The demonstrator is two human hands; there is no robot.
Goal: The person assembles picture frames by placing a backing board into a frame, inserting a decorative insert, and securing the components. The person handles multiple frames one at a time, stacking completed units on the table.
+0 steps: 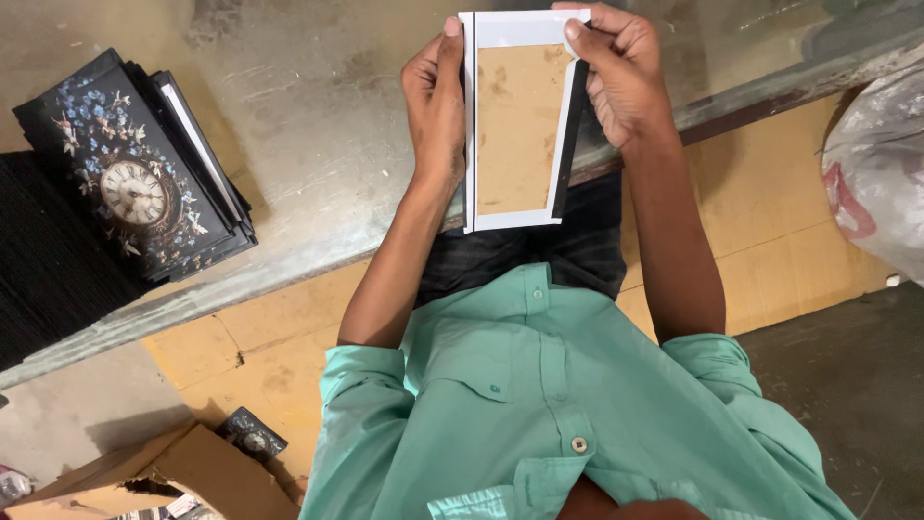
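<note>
**2 hands hold a flat white-edged panel over a grey table**

The panel [520, 125], a tan card face with a white border and 1 black edge strip, sits at about 12 o'clock in the view, held upright between both hands above the table [308, 135]. The left hand [435, 106] clasps its long white edge, thumb pressed along the border and fingers curled behind. The right hand [621, 82] pinches the upper corner by the black strip, thumb on the front, fingers wrapped behind.

At 9 o'clock a stack of black decorated boards [144, 164] lies on the table, the top 1 showing a round clock face among pale flowers. At 7 o'clock an open cardboard box [183, 472] holds 1 more dark clock-faced piece [252, 435] at its rim; the rest of its contents are cut off. At 3 o'clock lies a white plastic bag [881, 164]; what it holds cannot be told.
</note>
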